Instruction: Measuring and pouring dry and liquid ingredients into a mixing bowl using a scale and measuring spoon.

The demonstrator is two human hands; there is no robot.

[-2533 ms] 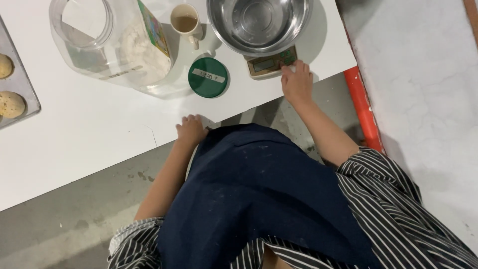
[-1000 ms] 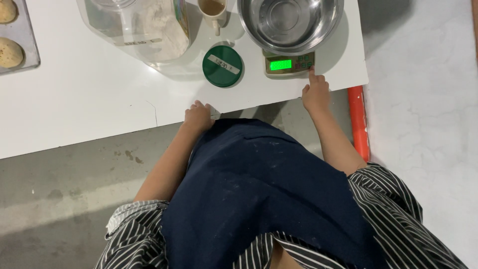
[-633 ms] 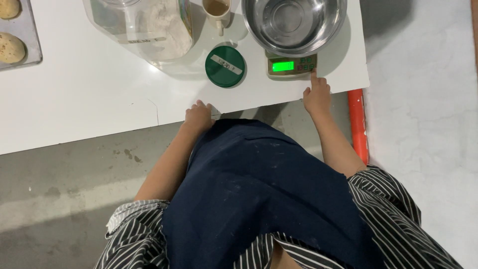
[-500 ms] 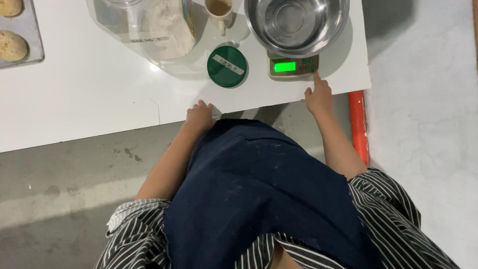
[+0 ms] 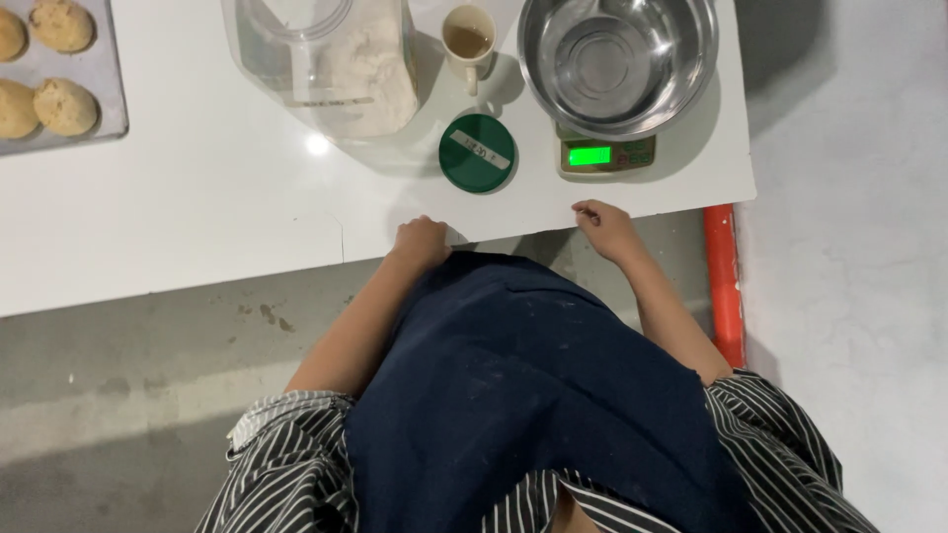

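Nearest me, my left hand (image 5: 423, 240) rests curled on the white table's (image 5: 197, 197) near edge, gripping nothing; my right hand (image 5: 604, 223) at 3 o'clock touches that edge, fingers loosely bent, empty. Further off, at 12 o'clock from it, the scale (image 5: 604, 156) glows green under an empty steel bowl (image 5: 617, 61). The flour jar (image 5: 331, 64) stands uncapped, its green lid (image 5: 478, 152) beside it; nothing weighed yet, I judge.

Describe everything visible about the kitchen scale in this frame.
The kitchen scale is a small, flat, gold-tan unit near the white table's front right edge. Its display glows green, so it is on. A shiny empty steel bowl sits on it, hiding the platform. The right hand rests at the table edge just below, not touching. A green lid lies beside it.
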